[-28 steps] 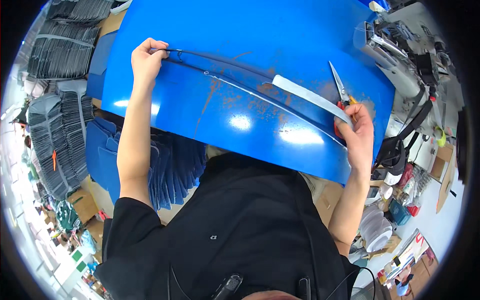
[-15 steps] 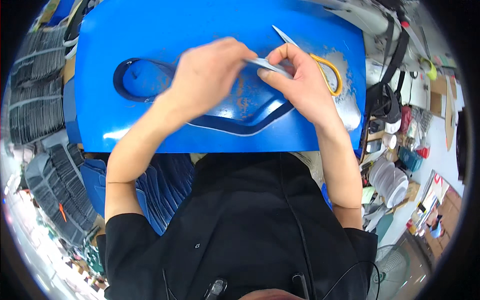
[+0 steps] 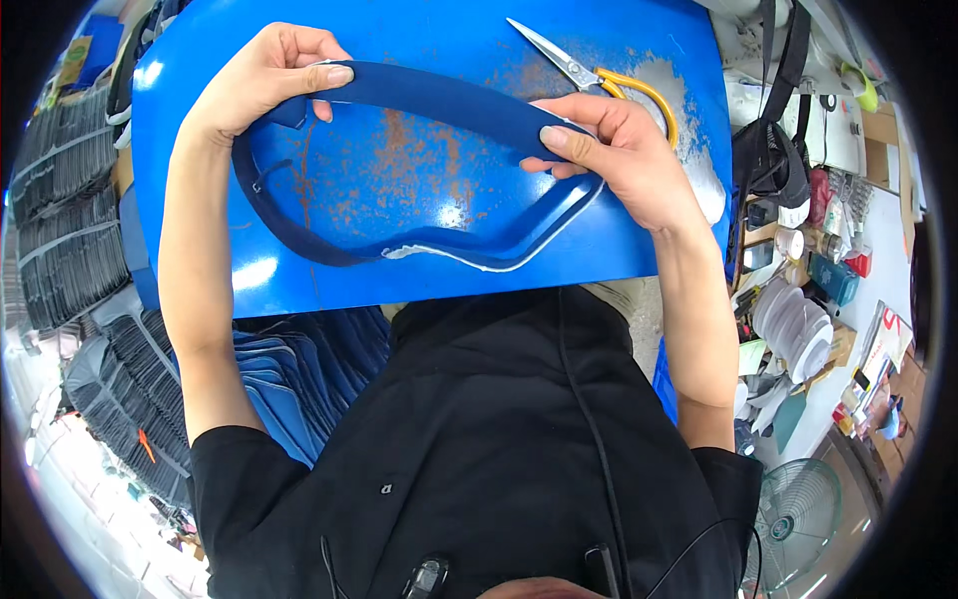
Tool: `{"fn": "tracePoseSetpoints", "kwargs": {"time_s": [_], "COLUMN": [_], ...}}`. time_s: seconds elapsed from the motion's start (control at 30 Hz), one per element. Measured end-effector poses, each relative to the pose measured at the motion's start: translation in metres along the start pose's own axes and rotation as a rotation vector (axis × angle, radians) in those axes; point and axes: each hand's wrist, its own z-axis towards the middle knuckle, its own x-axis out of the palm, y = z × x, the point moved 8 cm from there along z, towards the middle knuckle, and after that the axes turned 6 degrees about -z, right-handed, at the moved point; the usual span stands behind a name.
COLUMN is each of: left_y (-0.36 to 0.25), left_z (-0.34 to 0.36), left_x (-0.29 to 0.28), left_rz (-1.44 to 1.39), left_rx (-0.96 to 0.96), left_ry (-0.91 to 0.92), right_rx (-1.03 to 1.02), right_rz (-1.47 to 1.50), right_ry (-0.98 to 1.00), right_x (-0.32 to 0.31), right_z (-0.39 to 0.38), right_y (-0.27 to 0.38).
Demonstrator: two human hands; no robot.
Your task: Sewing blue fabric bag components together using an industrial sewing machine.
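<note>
A worn blue worktop point(image 3: 439, 28) fills the upper view, with a stack of blue panels point(image 3: 309, 364) beyond its near edge at lower left. Looped over it is a long navy fabric band point(image 3: 429, 98), partly pale-edged; it looks light, soft and bendable, hardly fragile or slippery, best pinched flat at two spaced points. The left hand point(image 3: 264, 80) and right hand point(image 3: 621, 155) pinch its upper span, well apart. Yellow-handled scissors point(image 3: 583, 73) lie just beyond the right hand.
</note>
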Motion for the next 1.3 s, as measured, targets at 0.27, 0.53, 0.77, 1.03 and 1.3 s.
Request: {"fn": "tracePoseSetpoints", "kwargs": {"time_s": [0.27, 0.53, 0.77, 1.03, 1.3], "left_y": [0.006, 0.089, 0.091, 0.271, 0.302], "left_z": [-0.060, -0.165, -0.204, -0.418, -0.407], "left_x": [-0.020, -0.093, -0.112, -0.235, -0.313], "left_rz": [0.766, 0.609, 0.331, 0.553, 0.764], "left_rx": [0.092, -0.178, 0.051, -0.719, -0.400], "left_ry": [-0.294, -0.781, -0.775, -1.556, -0.967], "right_rx": [-0.228, -0.193, -0.139, 0.009, 0.104], "right_rz": [-0.236, -0.411, -0.535, -0.279, -0.343], "right_ry": [-0.280, -0.601, -0.418, -0.132, -0.262], "right_x": [-0.022, -0.076, -0.066, -0.021, -0.023], "right_z": [-0.014, -0.036, -0.017, -0.013, 0.022], "right_y": [0.005, -0.001, -0.004, -0.003, 0.002]}}
